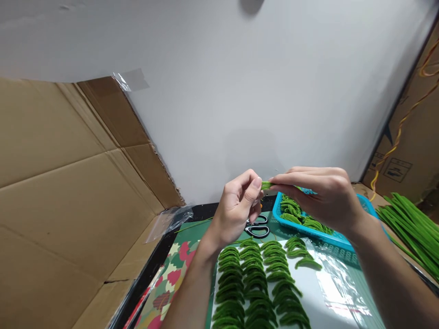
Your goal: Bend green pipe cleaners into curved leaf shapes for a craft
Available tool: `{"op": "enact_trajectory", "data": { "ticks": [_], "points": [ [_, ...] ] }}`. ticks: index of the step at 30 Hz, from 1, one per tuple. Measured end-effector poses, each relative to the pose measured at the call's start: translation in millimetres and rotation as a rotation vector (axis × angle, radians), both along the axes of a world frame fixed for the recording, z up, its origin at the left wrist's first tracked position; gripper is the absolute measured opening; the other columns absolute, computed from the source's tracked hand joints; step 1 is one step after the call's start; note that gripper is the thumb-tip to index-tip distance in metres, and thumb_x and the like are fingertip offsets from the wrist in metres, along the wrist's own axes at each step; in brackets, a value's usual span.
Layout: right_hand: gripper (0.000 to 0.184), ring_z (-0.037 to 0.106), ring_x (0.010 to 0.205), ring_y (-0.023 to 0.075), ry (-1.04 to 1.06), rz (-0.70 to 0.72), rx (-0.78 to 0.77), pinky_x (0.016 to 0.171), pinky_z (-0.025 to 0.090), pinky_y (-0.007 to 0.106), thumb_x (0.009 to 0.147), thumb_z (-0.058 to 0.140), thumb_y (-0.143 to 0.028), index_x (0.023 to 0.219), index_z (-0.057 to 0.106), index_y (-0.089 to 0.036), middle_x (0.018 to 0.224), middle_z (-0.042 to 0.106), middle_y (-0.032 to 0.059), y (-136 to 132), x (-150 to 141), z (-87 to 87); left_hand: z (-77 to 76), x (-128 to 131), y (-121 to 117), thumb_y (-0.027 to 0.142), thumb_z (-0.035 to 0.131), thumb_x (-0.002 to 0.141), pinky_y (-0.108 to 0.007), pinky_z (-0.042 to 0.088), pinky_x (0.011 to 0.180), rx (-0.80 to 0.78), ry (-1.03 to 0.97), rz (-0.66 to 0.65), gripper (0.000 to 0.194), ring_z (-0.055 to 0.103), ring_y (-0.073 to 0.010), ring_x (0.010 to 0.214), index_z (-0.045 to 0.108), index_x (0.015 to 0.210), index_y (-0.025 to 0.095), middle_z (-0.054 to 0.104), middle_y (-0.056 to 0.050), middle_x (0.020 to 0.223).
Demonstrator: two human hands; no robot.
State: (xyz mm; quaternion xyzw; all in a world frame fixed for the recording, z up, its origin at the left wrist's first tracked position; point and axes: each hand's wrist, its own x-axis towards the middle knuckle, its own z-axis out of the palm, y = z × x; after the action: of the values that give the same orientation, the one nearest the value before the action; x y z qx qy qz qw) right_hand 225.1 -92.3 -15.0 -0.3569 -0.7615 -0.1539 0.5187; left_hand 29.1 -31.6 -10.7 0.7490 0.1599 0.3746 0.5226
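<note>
A short piece of green pipe cleaner (266,185) is stretched between my two hands, above the table. My left hand (240,203) pinches one end between thumb and curled fingers. My right hand (318,194) grips the other end with thumb and straight fingers pressed together, hiding part of it. Below them, rows of curved green pipe cleaner leaves (254,278) lie on a white sheet (308,292). Behind my right hand, a blue plastic basket (343,242) holds more folded green pieces (291,210).
Black-handled scissors (259,230) lie on the green mat (195,230) beyond the sheet. A clear plastic bag (343,283) overlaps the sheet's right side. Long green pipe cleaners (411,228) are bunched at far right. Cardboard (68,183) and a white wall (222,91) enclose the table.
</note>
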Motion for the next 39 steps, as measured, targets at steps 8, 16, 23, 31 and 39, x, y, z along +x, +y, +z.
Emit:
{"op": "enact_trajectory", "data": {
  "ticks": [8, 16, 23, 31, 39],
  "points": [
    [0.01, 0.07, 0.062, 0.0124, 0.026, -0.011, 0.007, 0.062, 0.055, 0.025, 0.097, 0.07, -0.019, 0.094, 0.079, -0.02, 0.078, 0.079, 0.0014, -1.3, 0.9, -1.0, -1.9, 1.9, -0.6, 0.043, 0.056, 0.105, -0.018, 0.032, 0.042, -0.001, -0.034, 0.015, 0.032, 0.047, -0.0035, 0.047, 0.048, 0.084, 0.02, 0.043, 0.006, 0.072],
    [0.017, 0.069, 0.061, 0.012, 0.005, -0.013, 0.03, 0.061, 0.055, 0.025, 0.1, 0.065, -0.021, 0.092, 0.081, -0.021, 0.076, 0.08, 0.0017, 0.0, 3.6, -0.1, -1.9, 4.3, 2.0, 0.045, 0.059, 0.103, -0.018, 0.035, 0.041, 0.027, 0.001, 0.06, 0.033, 0.048, -0.0042, 0.048, 0.05, 0.083, 0.02, 0.047, 0.005, 0.073],
    [0.014, 0.066, 0.06, 0.0115, 0.001, -0.041, -0.041, 0.06, 0.051, 0.025, 0.099, 0.069, -0.022, 0.093, 0.081, -0.019, 0.076, 0.078, 0.0022, -0.4, 5.8, 2.3, -2.0, 5.4, 5.0, 0.045, 0.06, 0.103, -0.017, 0.037, 0.041, 0.06, 0.019, 0.08, 0.033, 0.047, -0.0046, 0.047, 0.054, 0.083, 0.02, 0.048, 0.005, 0.069],
    [0.016, 0.059, 0.059, 0.0102, -0.043, -0.094, -0.075, 0.06, 0.046, 0.025, 0.099, 0.07, -0.03, 0.092, 0.079, -0.019, 0.07, 0.071, 0.0006, 1.9, 4.6, -1.0, 0.6, 9.1, 7.9, 0.038, 0.072, 0.096, -0.017, 0.037, 0.038, 0.1, -0.032, 0.153, 0.022, 0.047, -0.0042, 0.043, 0.062, 0.091, 0.019, 0.057, 0.004, 0.066],
    [0.017, 0.061, 0.063, 0.01, -0.095, -0.077, -0.251, 0.062, 0.044, 0.026, 0.099, 0.07, -0.036, 0.096, 0.079, -0.021, 0.076, 0.073, -0.0009, -3.6, 3.0, 2.0, 0.9, 8.0, 9.6, 0.042, 0.066, 0.1, -0.014, 0.039, 0.034, -0.045, 0.003, -0.017, 0.025, 0.058, -0.0069, 0.044, 0.058, 0.097, 0.019, 0.062, 0.004, 0.069]
  ]
}}
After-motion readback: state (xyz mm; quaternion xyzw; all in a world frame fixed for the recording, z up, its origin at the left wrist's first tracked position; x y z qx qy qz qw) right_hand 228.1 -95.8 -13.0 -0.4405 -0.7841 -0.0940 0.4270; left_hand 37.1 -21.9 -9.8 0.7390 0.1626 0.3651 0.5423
